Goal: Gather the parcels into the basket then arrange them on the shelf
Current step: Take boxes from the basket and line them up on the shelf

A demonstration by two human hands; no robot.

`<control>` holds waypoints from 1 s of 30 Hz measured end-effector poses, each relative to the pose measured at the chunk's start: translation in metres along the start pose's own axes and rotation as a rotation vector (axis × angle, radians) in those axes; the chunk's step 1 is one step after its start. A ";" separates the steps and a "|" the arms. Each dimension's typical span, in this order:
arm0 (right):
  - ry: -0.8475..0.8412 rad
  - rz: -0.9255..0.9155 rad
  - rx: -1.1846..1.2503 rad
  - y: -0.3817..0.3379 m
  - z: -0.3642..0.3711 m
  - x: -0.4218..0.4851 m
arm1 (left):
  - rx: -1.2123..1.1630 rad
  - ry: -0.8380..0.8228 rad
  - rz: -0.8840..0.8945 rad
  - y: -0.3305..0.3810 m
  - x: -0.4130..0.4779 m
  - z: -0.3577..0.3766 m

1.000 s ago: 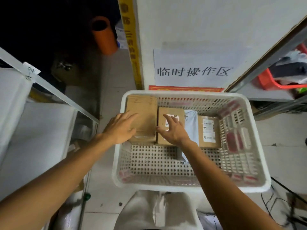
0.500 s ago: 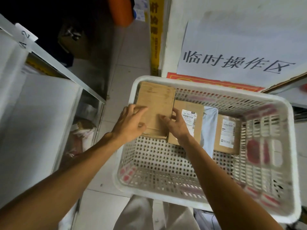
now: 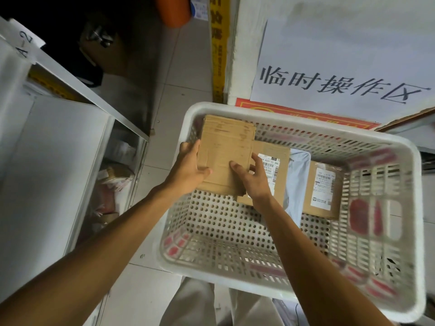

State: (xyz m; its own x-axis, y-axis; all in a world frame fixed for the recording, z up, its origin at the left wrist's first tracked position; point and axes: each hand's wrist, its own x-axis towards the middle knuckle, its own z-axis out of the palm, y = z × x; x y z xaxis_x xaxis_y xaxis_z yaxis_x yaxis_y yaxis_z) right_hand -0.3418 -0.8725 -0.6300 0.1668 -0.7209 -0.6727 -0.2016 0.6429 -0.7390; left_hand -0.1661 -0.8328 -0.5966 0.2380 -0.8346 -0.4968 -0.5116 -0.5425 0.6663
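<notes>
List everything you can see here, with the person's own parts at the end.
basket: one, white, perforated, centre-right
plain box: one, brown, far-left corner of the basket, held by both hands
middle labelled box: one, brown, in the basket, right of the plain box
mailer bag: one, pale blue-grey, between the labelled boxes
right labelled box: one, brown, right of the mailer bag
sign: one, white, black characters, wall behind the basket
yellow strip: one, left of the sign
shelf: one, white, left
left hand: grips the plain box's left edge
right hand: grips its right edge
</notes>
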 end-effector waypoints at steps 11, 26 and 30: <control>-0.013 0.015 0.110 0.002 -0.008 -0.017 | -0.317 -0.109 -0.021 -0.003 -0.018 -0.005; -0.035 -0.205 0.079 -0.041 -0.036 -0.103 | -0.551 -0.168 0.073 0.035 -0.086 -0.037; -0.108 -0.261 0.136 -0.054 -0.032 -0.131 | -0.692 -0.026 0.104 0.054 -0.115 -0.045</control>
State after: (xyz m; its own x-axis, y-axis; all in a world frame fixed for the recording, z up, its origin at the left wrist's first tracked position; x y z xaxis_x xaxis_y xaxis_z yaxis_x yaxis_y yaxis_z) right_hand -0.3838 -0.8214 -0.5009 0.2988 -0.8391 -0.4545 -0.0084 0.4740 -0.8805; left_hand -0.1838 -0.7708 -0.4779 0.1922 -0.8875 -0.4189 0.1153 -0.4034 0.9077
